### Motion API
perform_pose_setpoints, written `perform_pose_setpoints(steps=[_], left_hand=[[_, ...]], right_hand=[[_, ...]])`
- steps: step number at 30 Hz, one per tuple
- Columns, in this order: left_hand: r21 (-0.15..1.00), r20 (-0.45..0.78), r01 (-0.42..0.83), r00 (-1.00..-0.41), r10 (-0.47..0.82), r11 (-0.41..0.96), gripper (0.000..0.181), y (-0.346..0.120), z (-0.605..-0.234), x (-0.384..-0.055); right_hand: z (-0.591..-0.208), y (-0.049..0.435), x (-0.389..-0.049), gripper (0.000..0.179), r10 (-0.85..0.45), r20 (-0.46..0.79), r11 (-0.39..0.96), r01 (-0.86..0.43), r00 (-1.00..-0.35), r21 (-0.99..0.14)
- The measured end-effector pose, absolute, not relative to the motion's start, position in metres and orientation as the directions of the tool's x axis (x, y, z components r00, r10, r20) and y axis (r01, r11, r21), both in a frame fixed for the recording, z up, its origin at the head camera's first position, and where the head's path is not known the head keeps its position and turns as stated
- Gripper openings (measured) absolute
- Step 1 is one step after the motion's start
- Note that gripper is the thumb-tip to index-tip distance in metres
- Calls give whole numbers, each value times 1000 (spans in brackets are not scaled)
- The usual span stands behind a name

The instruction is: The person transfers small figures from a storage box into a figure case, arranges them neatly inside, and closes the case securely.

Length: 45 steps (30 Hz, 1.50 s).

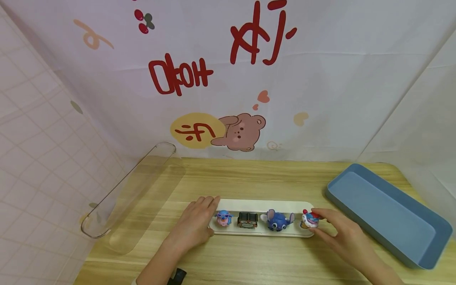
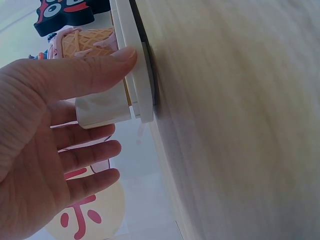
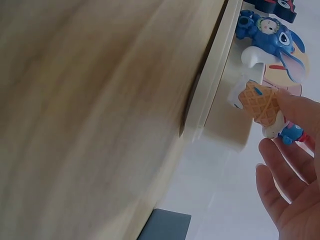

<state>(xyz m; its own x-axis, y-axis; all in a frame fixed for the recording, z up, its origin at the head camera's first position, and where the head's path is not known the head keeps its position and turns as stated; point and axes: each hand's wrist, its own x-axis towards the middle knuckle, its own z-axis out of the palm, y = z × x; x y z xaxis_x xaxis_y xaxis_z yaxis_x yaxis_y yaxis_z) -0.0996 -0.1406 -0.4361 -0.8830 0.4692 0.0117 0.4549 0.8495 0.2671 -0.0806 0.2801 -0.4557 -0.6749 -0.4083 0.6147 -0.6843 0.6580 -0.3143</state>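
Now the ice-cream figure [image 1: 309,219] touches the right hand [image 1: 343,237] fingers [image 3: 300,111].

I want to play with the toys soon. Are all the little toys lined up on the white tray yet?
Nearly, it seems. Four figures stand in a row on the white tray. The right hand touches the rightmost figure, while the left hand rests against the tray's other end. The clear cover lies off to the side, and the blue tray holds nothing.

Head cam overlooks table; wrist cams close, low, sharing white tray [image 1: 261,204] ends.
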Motion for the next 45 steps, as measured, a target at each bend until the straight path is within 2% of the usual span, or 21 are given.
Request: perform_pose_setpoints(steps=[4,29,45], left_hand=[[264,14,457,-883,470,850,95,-141,-436,-99],[251,12,458,-883,470,853,97,-141,-437,-100],[254,21,459,-882,470,851,97,-142,-438,-100]], right_hand=[[-458,278,-82,60,-426,626,656,-700,-653,-283],[-458,269,-87,60,-459,622,650,-717,-635,-252],[-455,267,-87,65,-464,600,672,-700,-652,-241]])
